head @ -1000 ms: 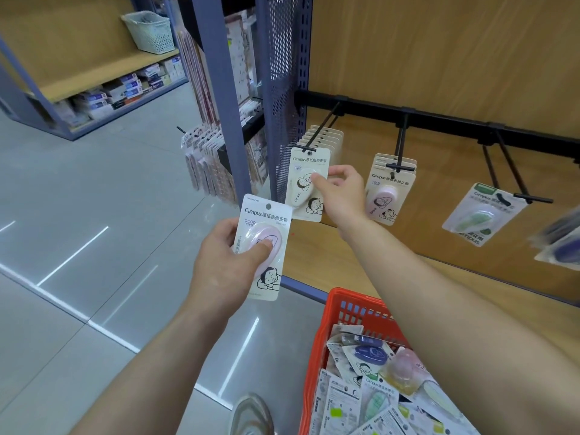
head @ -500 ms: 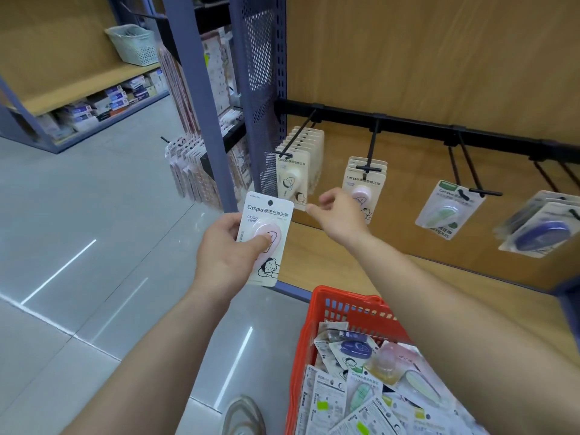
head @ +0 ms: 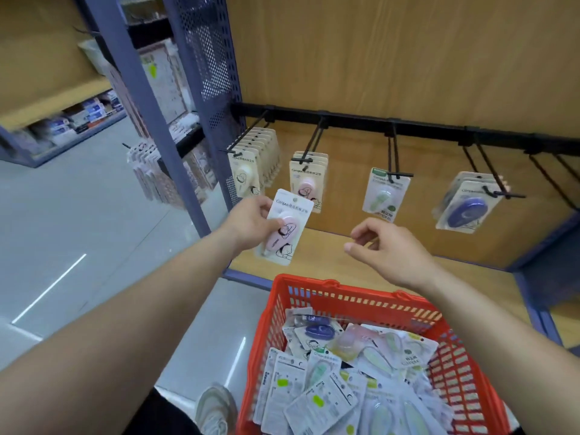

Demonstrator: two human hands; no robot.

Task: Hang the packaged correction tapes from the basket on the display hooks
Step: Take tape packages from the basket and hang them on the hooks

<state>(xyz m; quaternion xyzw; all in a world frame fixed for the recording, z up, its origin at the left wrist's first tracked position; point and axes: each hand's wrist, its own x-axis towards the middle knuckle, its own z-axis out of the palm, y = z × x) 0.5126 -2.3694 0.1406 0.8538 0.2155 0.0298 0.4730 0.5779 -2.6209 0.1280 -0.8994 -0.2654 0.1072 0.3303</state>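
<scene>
Since half a second ago, the right hand [head: 386, 246] has pulled back from the hanging cards toward the middle of the wooden shelf [head: 339, 262]; its fingers are loosely curled and apart, holding nothing. The left hand [head: 251, 221] has carried the pink correction tape pack [head: 287, 229] right and up; thumb and fingers stay clamped on the pack's left edge, tilted, just below the pink packs hanging on the second hook [head: 309, 150]. The cream stack [head: 251, 171] hangs on the hook to the left, the green pack [head: 384, 193] and purple pack [head: 467, 205] to the right, all along the black rail [head: 354, 119]. The red basket [head: 354, 296] sits at the shelf's front edge, full of loose packs. A purple upright [head: 141, 98] stands left; a shoe [head: 215, 409] shows below.
</scene>
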